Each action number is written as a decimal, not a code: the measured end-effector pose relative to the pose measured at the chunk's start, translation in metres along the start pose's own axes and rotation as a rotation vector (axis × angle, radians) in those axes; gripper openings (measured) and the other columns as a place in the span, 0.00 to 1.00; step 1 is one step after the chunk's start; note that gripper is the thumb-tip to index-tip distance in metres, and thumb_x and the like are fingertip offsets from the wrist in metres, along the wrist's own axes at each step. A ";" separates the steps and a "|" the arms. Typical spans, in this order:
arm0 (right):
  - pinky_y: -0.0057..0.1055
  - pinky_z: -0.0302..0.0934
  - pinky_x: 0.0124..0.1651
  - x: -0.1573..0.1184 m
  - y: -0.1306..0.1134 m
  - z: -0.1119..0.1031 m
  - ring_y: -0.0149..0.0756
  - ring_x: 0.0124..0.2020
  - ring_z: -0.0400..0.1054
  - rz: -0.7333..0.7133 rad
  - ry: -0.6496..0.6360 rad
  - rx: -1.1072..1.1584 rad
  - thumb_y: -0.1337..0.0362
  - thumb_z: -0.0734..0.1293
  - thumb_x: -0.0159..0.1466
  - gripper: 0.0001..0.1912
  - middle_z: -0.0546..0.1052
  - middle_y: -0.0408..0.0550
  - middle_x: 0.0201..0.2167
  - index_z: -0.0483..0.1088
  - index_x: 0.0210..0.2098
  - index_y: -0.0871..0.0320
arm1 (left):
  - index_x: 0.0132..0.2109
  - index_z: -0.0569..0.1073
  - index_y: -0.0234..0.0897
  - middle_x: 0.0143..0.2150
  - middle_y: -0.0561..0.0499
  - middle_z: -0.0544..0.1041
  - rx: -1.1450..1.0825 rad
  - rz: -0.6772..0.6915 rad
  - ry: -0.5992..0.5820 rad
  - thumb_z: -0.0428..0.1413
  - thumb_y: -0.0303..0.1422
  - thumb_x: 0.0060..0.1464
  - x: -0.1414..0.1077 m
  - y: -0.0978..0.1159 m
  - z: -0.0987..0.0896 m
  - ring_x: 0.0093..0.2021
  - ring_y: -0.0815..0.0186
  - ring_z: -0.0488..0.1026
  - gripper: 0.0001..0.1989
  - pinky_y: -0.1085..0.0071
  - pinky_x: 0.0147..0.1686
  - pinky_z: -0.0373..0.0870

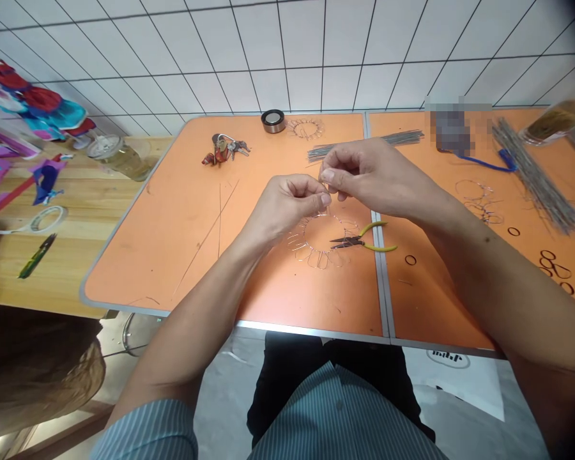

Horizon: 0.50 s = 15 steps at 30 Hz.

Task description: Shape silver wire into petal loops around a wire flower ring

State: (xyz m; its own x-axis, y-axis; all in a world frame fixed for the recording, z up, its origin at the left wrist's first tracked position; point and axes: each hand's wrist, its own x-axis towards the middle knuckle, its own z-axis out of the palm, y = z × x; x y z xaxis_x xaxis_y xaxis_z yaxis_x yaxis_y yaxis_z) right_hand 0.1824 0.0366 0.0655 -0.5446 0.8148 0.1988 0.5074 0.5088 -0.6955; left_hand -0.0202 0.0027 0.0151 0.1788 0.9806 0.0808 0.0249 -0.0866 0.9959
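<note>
Smooth orange table [268, 287], looped thin wire [320, 259], bare hands [292, 204]

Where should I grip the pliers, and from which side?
Probably both yellow handles, from the right: they spread open that way, flat on the table, while the dark jaws point left over the wire ring.

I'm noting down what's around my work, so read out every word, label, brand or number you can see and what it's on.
No text can be quoted with certainty.
White sheet below the orange table: dark lettering in an oval, partly cut off, too unclear to read.
Pixelated patch: unreadable.
</note>
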 end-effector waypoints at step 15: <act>0.39 0.66 0.42 -0.007 -0.012 -0.009 0.40 0.37 0.74 0.158 -0.067 0.203 0.50 0.72 0.76 0.19 0.82 0.49 0.35 0.78 0.31 0.53 | 0.30 0.80 0.38 0.27 0.53 0.79 -0.117 -0.011 0.205 0.74 0.33 0.56 0.008 0.001 -0.004 0.26 0.73 0.72 0.12 0.75 0.30 0.69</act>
State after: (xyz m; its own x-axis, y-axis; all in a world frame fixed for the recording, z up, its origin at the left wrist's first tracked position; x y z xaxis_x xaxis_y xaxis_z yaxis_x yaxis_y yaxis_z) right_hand 0.1867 0.0273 0.0788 -0.5158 0.8560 0.0348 0.4488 0.3046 -0.8401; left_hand -0.0229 0.0116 0.0167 -0.0247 0.9976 0.0643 -0.0904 -0.0663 0.9937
